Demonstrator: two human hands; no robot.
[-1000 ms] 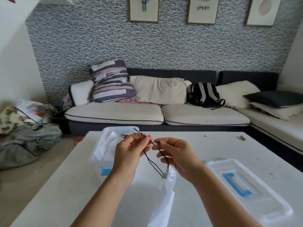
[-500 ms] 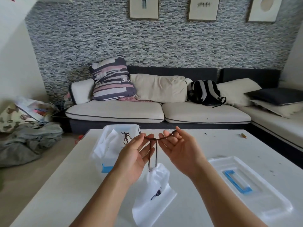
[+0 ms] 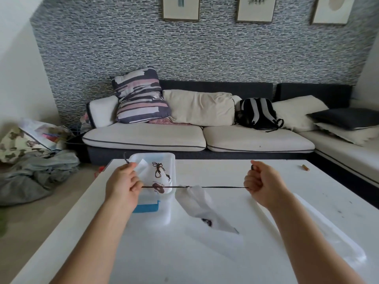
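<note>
Head view has your two bare forearms reaching forward over the white tabletop [image 3: 164, 259]. Your left hand [image 3: 123, 182] is curled into a fist around one end of a thin dark cord [image 3: 223, 187], and a short frayed tail sticks up past your thumb. Your right hand [image 3: 261, 181] is clenched on the other end, with a bit of cord showing at the top of the fist. Between the fists the cord runs taut and level above the table.

A small white fabric drawstring pouch [image 3: 196, 201] hangs from the cord's middle, its neck gathered tight. Its lower part is blurred, so you cannot tell whether it touches the table, and its dark print is unreadable. Your fingertips are tucked out of sight inside both fists.

On your right a clear plastic lid [image 3: 328, 232] lies flat, partly covered by your forearm and faint against the table. Just behind your left hand stands a clear plastic box with a blue latch [image 3: 152, 156], holding a second white pouch [image 3: 160, 179] with a tied dark cord. Farther off a small brown stick [image 3: 305, 167] lies near the table's far edge. Beyond that, a cream and dark grey sofa [image 3: 143, 136] carries a black and grey backpack [image 3: 256, 113].
</note>
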